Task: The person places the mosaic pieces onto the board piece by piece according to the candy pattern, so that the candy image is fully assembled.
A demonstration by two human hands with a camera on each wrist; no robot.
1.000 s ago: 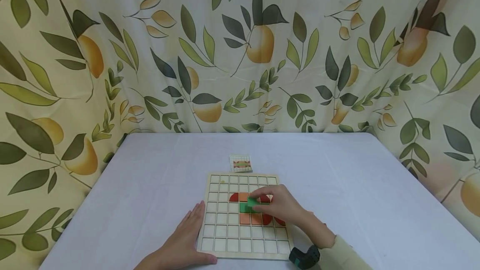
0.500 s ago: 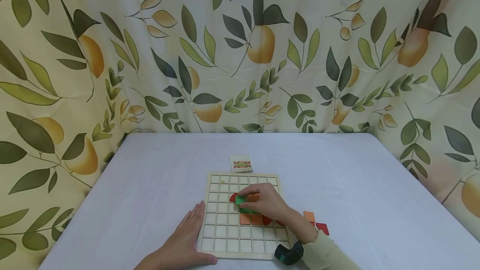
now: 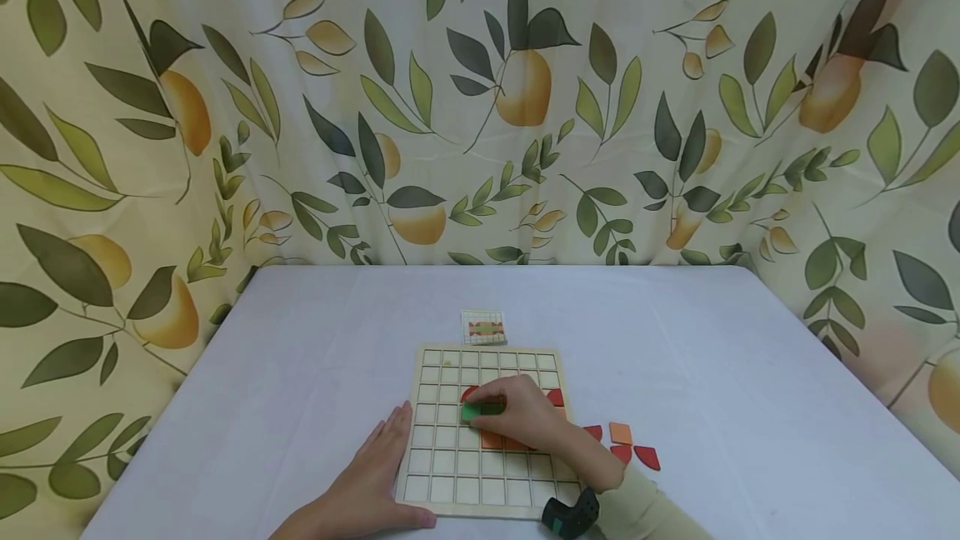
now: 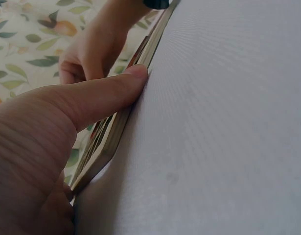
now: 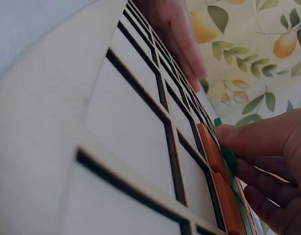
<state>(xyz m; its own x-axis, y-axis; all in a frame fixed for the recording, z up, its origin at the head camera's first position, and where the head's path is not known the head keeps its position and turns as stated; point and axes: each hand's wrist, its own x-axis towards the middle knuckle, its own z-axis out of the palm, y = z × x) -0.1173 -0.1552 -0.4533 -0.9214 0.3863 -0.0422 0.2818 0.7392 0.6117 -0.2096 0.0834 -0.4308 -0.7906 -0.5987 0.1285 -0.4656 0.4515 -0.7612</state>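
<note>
A wooden grid board point(image 3: 465, 510) lies flat before me, part-filled with coloured tiles. My right hand point(image 3: 525, 417) pinches a green square tile point(image 3: 470, 412) between thumb and fingers, over a cell left of the middle. The right wrist view shows that green tile point(image 5: 227, 152) tilted, beside orange tiles point(image 5: 228, 201) set in the grid. A red tile point(image 3: 555, 397) sits in the board near its right side; my hand hides other tiles. My left hand point(image 3: 367, 473) rests against the board's left edge with straight fingers, its thumb point(image 4: 108, 95) along the front edge.
Loose tiles lie on the white cloth to the right of the board, one orange square point(image 3: 620, 433) and several red ones point(image 3: 647, 457). Behind the board is a small pattern card point(image 3: 484, 328). A dark band point(image 3: 572, 515) is on the right wrist. A printed curtain point(image 3: 480, 107) hangs behind.
My right hand has carried the green tile leftward across the board, then slightly toward me. Loose tiles at the right have come into sight from behind the arm. The left hand stays put.
</note>
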